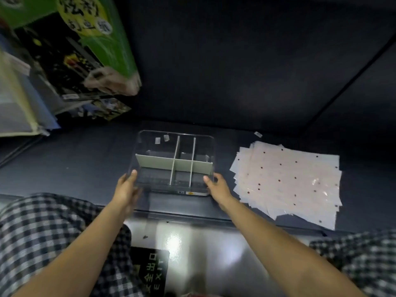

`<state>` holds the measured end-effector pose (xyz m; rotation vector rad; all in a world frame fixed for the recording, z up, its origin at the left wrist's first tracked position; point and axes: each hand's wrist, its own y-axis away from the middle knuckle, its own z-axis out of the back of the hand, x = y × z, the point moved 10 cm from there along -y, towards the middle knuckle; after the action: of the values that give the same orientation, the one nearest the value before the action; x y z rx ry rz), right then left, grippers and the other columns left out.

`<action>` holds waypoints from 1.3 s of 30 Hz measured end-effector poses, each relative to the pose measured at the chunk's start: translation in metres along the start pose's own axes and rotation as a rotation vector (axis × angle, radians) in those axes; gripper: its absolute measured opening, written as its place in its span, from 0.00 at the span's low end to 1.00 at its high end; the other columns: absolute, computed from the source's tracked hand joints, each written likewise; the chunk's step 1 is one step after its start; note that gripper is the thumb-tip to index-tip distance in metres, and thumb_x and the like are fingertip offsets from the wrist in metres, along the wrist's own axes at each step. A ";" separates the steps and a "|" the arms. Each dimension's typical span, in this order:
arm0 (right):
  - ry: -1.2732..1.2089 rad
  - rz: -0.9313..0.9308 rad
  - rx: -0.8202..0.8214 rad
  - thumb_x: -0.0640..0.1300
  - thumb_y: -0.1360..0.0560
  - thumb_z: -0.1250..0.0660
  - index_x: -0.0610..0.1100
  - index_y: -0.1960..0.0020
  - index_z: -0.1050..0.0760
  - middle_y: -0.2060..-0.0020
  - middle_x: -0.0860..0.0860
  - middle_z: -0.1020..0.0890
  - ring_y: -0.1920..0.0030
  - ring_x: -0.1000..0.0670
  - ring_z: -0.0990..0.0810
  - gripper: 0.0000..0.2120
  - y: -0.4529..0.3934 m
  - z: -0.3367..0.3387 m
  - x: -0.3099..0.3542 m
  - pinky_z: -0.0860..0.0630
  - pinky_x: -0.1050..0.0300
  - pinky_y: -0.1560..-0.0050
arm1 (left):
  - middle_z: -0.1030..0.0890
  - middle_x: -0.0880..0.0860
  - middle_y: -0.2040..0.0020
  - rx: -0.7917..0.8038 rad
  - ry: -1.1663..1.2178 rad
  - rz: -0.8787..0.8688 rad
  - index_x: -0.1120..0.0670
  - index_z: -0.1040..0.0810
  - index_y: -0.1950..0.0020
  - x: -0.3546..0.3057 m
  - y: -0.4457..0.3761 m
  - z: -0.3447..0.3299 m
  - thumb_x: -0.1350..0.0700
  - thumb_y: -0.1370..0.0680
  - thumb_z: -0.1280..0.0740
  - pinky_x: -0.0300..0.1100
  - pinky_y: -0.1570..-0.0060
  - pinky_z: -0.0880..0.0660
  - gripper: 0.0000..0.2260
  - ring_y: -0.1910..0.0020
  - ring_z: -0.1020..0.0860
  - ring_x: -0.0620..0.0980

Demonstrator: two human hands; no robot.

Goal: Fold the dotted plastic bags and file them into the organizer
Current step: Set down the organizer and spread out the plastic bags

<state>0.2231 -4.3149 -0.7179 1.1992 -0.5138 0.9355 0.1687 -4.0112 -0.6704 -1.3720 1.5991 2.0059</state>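
A clear plastic organizer [150, 136] with grey dividers stands on the dark surface, its compartments holding no bags. My left hand [126, 187] grips its near left corner, thumb up on the wall. At the near right corner, my right hand [216, 187] holds the organizer the same way. A loose stack of several pale, dotted plastic bags [287, 181] lies flat to the right of the organizer, apart from both hands.
Green packaged goods [100, 35] and a zip pouch [19, 103] hang or lean at the upper left. The dark surface's front edge [192, 217] runs below the organizer, with a shiny floor and an exit sign [150, 273] beneath.
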 end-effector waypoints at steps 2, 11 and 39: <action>0.009 -0.001 0.055 0.52 0.23 0.36 0.43 0.28 0.39 0.32 0.44 0.29 0.34 0.44 0.29 0.28 0.003 -0.006 -0.002 0.33 0.49 0.32 | 0.36 0.56 0.27 0.007 -0.056 -0.016 0.52 0.41 0.25 0.000 0.001 -0.006 0.47 0.20 0.39 0.50 0.36 0.31 0.25 0.35 0.30 0.58; 1.096 0.392 -0.032 0.61 0.22 0.44 0.58 0.25 0.47 0.23 0.49 0.51 0.24 0.42 0.56 0.28 0.004 0.065 -0.007 0.53 0.37 0.27 | 0.37 0.56 0.25 0.146 -1.094 -0.780 0.53 0.31 0.29 0.006 0.065 -0.105 0.51 0.22 0.35 0.56 0.30 0.41 0.22 0.27 0.41 0.60; 1.018 0.135 -0.283 0.51 0.19 0.43 0.47 0.26 0.40 0.26 0.47 0.38 0.27 0.46 0.39 0.23 -0.027 0.358 -0.115 0.36 0.53 0.30 | 0.44 0.55 0.23 0.121 -1.434 -0.772 0.47 0.40 0.25 0.062 0.045 -0.199 0.47 0.24 0.33 0.51 0.27 0.50 0.30 0.24 0.51 0.56</action>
<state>0.2296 -4.6919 -0.7079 0.3288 0.1045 1.3858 0.2077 -4.2204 -0.6820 -0.1434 0.3920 1.5638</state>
